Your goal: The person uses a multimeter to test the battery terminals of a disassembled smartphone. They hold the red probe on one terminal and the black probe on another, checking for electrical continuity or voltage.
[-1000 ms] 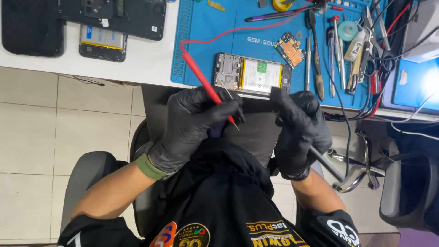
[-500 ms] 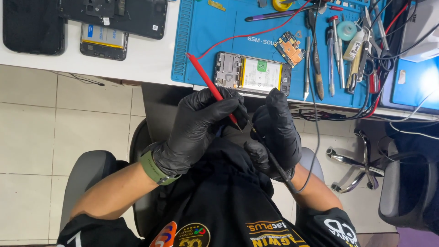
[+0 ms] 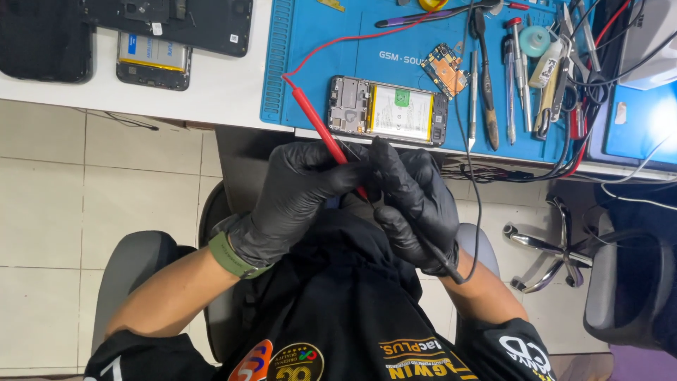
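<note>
I see 2 hands in black gloves, held close together over the lap. The left hand point(image 3: 296, 194) is closed around a red probe point(image 3: 326, 134), whose red wire point(image 3: 352, 39) runs far up across the blue mat point(image 3: 303, 63). The right hand point(image 3: 416, 201) is closed around a black probe point(image 3: 430, 250), and the 2 probe tips meet between the hands. Just beyond them, an opened phone point(image 3: 388, 111) lies on the mat on the tabletop point(image 3: 218, 92), with tools point(image 3: 518, 70) to its right.
</note>
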